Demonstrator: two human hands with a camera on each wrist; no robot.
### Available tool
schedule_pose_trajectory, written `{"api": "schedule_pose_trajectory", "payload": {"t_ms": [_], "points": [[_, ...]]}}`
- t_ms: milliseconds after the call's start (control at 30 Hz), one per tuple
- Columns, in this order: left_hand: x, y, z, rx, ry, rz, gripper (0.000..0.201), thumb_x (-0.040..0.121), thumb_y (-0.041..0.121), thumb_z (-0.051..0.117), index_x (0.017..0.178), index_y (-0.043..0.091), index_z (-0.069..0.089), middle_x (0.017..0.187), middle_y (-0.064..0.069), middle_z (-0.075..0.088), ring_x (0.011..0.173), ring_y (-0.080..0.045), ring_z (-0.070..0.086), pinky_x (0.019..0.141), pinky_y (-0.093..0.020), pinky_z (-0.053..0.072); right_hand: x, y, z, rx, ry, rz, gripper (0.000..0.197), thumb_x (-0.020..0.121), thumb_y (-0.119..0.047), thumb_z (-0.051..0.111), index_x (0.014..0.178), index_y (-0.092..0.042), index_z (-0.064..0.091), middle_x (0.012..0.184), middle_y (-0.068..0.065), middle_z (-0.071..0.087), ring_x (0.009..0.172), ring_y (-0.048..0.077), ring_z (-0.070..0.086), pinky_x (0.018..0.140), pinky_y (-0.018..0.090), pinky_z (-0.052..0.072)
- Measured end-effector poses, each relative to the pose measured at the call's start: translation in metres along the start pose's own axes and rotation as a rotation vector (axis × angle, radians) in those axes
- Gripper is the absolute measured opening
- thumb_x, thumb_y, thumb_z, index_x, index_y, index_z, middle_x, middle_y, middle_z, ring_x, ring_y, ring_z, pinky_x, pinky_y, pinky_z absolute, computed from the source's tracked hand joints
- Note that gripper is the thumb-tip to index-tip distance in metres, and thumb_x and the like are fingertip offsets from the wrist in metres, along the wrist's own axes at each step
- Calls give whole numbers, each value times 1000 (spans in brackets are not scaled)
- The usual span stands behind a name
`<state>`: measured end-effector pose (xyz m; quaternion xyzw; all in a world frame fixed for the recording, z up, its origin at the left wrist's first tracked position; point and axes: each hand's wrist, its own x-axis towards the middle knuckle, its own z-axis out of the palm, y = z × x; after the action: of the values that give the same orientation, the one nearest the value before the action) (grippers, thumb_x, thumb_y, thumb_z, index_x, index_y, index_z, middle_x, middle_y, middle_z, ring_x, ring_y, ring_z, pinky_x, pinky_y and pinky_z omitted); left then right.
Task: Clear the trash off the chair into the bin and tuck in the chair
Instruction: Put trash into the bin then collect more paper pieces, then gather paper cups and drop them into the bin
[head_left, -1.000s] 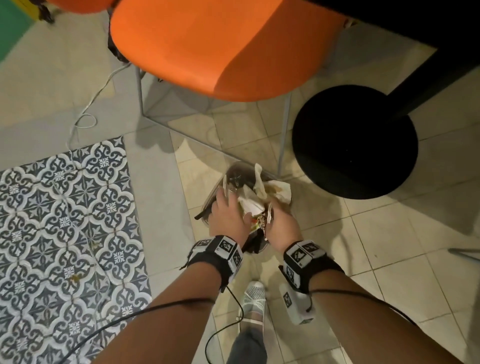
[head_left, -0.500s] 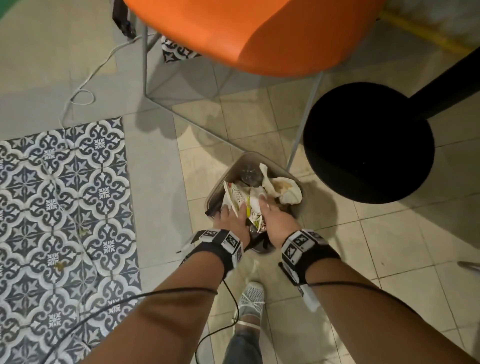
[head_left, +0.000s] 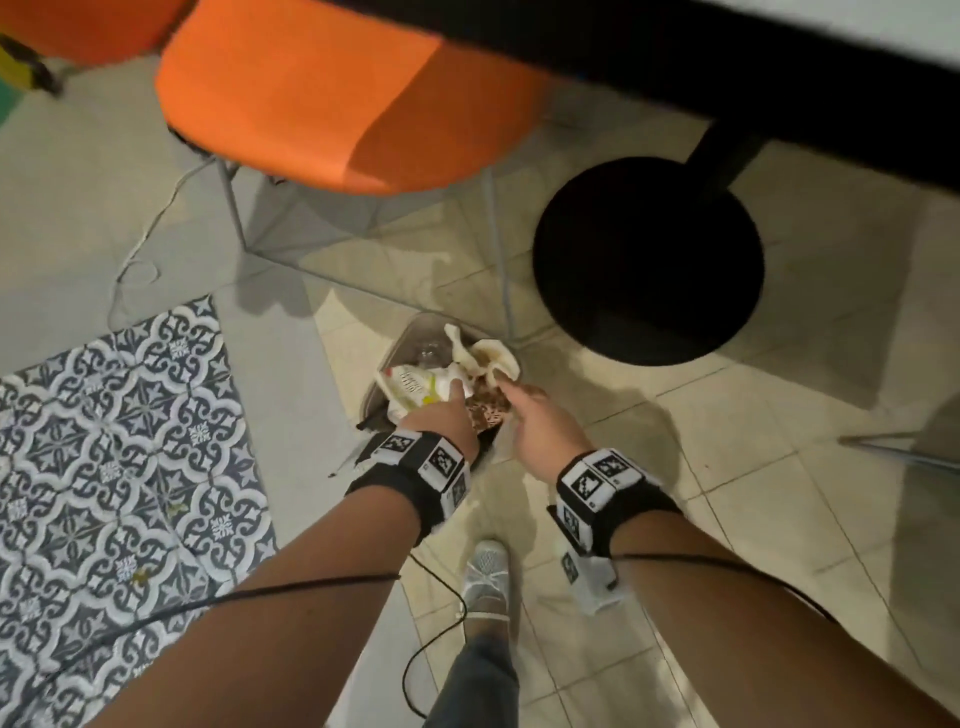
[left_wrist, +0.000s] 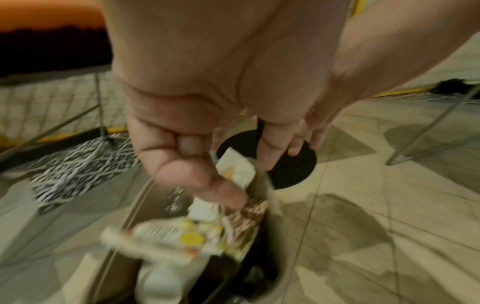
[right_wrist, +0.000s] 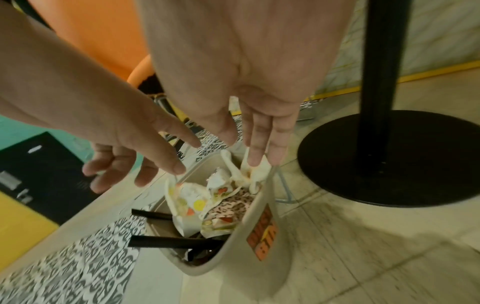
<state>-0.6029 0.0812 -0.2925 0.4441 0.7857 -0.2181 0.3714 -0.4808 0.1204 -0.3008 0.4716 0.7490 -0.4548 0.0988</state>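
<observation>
Both hands were right over the bin (head_left: 402, 340), which sat on the floor tiles just in front of the orange chair (head_left: 332, 98) and beside the black round table base (head_left: 647, 260). The trash (right_wrist: 207, 197) was all down inside the bin: crumpled white wrappers with yellow and orange print, a brown spotted piece of paper, and a stained paper napkin (head_left: 493, 356) poking up at the rim on the side toward the table base.

The left hand (head_left: 447, 418) hung just above the wrappers with its fingers spread and loose, not holding anything as far as the right wrist view showed. In its own wrist view, which was pretty blurry, the thumb seemed to be almost on the paper, so I couldn't say for sure if it was touching.

The right hand (head_left: 540, 431) was flat and relaxed too, fingers (right_wrist: 275, 152) straight and pointing down at the napkin, tips just at the bin's rim on the table-base side. Nothing was in its grip.

The chair seat itself looked bare of trash and stuck out from under the dark table edge (head_left: 727, 67). An orange label (right_wrist: 262, 236) was on the bin's outer wall.
</observation>
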Motion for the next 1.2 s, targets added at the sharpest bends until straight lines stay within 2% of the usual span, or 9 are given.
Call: {"api": "schedule_pose_trajectory", "payload": {"t_ms": [167,367,600,667,800,867,967,1067,1200], "points": [[-77,103,7,32,76,212,50,90,30,48,134,13,36,131,-13,52,121,-31,50,95,-38,41,-98,74,-46,168,218,123,64,92,-4,41,146,-34,24,143,6,41,116,27,55,96,39,47],[-184,288,59,-128,120,484,49,94,29,44,139,16,30,120,-14,61,112,-30,57,87,-34,44,-249,218,-120,313,645,185,51,91,-5,41,136,-27,45,126,0,54,108,14,58,92,29,49],[-295,501,153,-219,125,720,41,93,28,46,134,24,39,76,-7,65,80,-29,63,63,-29,42,-451,403,-184,325,1057,391,38,88,-5,49,120,-21,60,110,6,65,90,25,62,75,29,48],[-318,547,175,-222,113,772,38,93,29,48,131,28,45,82,-7,66,78,-27,63,64,-29,44,-496,451,-191,248,1160,472,34,86,-3,51,116,-15,63,112,11,63,97,31,60,80,33,47],[-339,618,210,-167,187,851,36,90,33,54,124,22,54,121,-8,55,104,-27,58,85,-34,48,-568,531,-191,172,1295,778,38,78,-17,54,115,-8,62,117,21,56,106,40,54,85,44,47],[-339,645,219,-123,269,930,43,86,37,58,126,20,52,127,-9,45,112,-28,52,94,-38,46,-590,561,-190,221,1302,980,47,81,-30,61,123,-10,57,127,18,51,114,38,49,90,44,43],[-333,681,221,-114,385,1058,57,81,43,64,130,19,45,135,-10,36,123,-28,40,103,-42,40,-603,591,-187,336,1129,1200,74,74,-53,69,134,-19,43,138,12,38,126,34,39,99,49,39],[-322,716,218,43,450,1100,74,76,50,67,137,22,37,139,-11,30,128,-30,31,109,-42,32,-604,607,-188,345,985,1235,82,69,-65,67,135,-26,37,138,10,36,124,34,39,97,49,38],[-314,756,214,476,408,1041,79,76,55,65,142,35,28,149,-9,20,133,-35,25,107,-48,32,-605,616,-197,277,872,1252,72,72,-62,65,134,-34,42,133,10,38,118,33,39,93,46,38]]}}
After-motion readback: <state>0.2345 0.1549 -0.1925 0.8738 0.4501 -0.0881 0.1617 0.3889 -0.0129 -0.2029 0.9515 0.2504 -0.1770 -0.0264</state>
